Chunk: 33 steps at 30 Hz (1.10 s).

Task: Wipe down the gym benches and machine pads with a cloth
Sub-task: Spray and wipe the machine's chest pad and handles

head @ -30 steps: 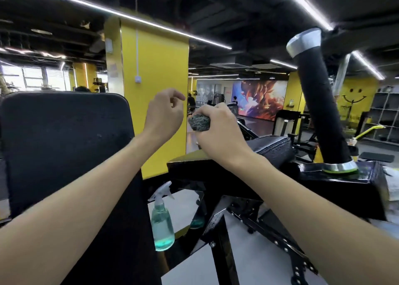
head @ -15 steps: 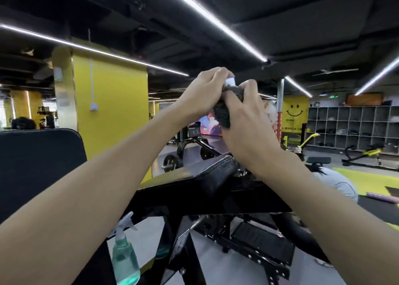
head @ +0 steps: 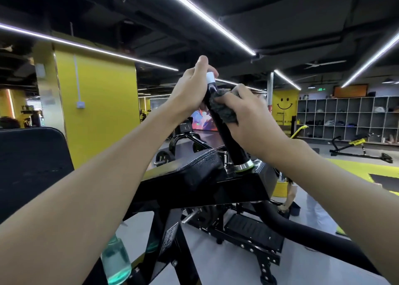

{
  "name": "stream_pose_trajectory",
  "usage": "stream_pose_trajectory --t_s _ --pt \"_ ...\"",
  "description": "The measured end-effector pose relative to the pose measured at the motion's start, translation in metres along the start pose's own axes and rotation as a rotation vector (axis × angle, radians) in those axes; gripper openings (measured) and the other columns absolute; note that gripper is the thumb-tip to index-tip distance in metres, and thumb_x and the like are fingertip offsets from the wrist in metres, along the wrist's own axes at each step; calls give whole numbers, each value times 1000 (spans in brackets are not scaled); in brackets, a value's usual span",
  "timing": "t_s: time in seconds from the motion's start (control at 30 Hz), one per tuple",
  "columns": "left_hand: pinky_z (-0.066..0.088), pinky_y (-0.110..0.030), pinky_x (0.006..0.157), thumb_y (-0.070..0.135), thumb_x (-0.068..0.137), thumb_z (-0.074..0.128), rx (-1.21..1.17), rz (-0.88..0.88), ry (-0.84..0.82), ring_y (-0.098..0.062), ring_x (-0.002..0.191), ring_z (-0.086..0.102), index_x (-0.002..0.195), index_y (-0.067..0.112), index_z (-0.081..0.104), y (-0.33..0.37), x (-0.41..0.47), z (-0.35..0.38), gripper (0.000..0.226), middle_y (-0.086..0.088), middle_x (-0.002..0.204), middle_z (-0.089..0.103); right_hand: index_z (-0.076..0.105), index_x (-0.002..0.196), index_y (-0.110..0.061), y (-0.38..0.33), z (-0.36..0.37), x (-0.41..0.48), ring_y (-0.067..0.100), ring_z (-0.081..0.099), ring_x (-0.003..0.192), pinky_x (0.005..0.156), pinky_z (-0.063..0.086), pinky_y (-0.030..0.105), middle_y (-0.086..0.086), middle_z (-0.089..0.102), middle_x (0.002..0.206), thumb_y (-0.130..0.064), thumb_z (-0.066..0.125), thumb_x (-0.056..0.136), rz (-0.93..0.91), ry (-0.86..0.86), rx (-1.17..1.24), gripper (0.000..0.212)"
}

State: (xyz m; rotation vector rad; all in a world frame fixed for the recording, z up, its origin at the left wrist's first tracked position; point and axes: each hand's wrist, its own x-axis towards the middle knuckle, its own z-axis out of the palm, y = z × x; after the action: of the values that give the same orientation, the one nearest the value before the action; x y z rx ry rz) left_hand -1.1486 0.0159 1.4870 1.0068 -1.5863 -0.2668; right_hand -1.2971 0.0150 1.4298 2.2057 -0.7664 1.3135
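In a gym beside a yellow pillar (head: 97,107), the right hand (head: 257,122) pinches the grey cloth (head: 228,114) against the black handle (head: 229,142) (slightly tilted). The left hand (head: 190,94) curls round its top.

smiley face (head: 284,103) on yellow wall (head: 276,95), lettering illegible

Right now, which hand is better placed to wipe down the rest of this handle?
Probably the right: the right hand holds the grey cloth against the black handle. The left hand grips the top by the white cap, holding no cloth.
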Motion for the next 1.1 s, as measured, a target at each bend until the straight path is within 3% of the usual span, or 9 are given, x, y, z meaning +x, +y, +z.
stream_pose_trajectory --t_s 0.17,0.3,0.43,0.57,0.77,0.83,0.9,1.03,1.1 --pt "40 -23 44 50 106 12 -14 5 30 -14 49 55 101 14 66 -4 2 2 66 -3 61 58 70 111 -13 4 -6 23 20 55 88 77 44 17 5 55 98 -16 59 87 104 88 225 26" --pt "39 -24 45 54 105 7 -86 20 44 -13 54 51 95 17 66 -10 4 4 70 -7 69 55 67 116 -10 4 2 17 21 55 88 77 48 26 5 53 99 -14 69 87 90 31 206 29" --pt "39 -24 44 53 105 7 -78 19 50 -14 54 50 99 17 67 -10 2 6 71 -9 71 53 63 125 -11 16 -9 -8 19 52 92 79 42 16 6 51 106 -9 68 87 -12 -116 192 38" --pt "40 -27 48 53 105 6 -53 26 67 -15 52 50 99 20 68 -11 4 6 69 -4 59 53 63 125 -9 15 -8 12 13 48 94 81 32 -2 1 44 108 -5 63 86 46 -24 250 38" --pt "41 -25 51 51 106 6 -44 32 71 -13 54 49 98 22 67 -11 2 6 67 -4 62 51 64 126 -11 28 -6 -23 19 54 94 87 48 27 3 48 108 -10 58 87 -48 -160 252 39" --pt "41 -23 52 50 107 6 -44 25 74 -10 54 50 100 21 66 -10 1 8 67 -5 64 50 67 122 -14 32 -12 -22 17 55 95 88 43 16 1 52 108 -13 56 86 -49 -169 263 38" --pt "40 -24 53 50 107 7 -55 19 83 -8 52 50 100 21 67 -10 2 8 67 -4 63 51 69 120 -15 31 -13 -5 15 54 97 87 37 9 0 56 109 -4 59 86 4 -59 318 37" --pt "39 -25 54 49 107 7 -60 10 96 -8 51 48 94 22 67 -9 3 7 67 0 60 51 68 123 -19 22 0 15 12 57 102 89 53 29 -1 56 108 5 57 86 136 -47 552 46" --pt "39 -27 56 51 106 7 -55 19 90 -9 54 49 95 24 68 -11 3 8 68 -3 62 52 71 118 -18 23 2 -3 10 57 102 90 52 25 -3 56 108 4 56 85 132 -46 590 42"
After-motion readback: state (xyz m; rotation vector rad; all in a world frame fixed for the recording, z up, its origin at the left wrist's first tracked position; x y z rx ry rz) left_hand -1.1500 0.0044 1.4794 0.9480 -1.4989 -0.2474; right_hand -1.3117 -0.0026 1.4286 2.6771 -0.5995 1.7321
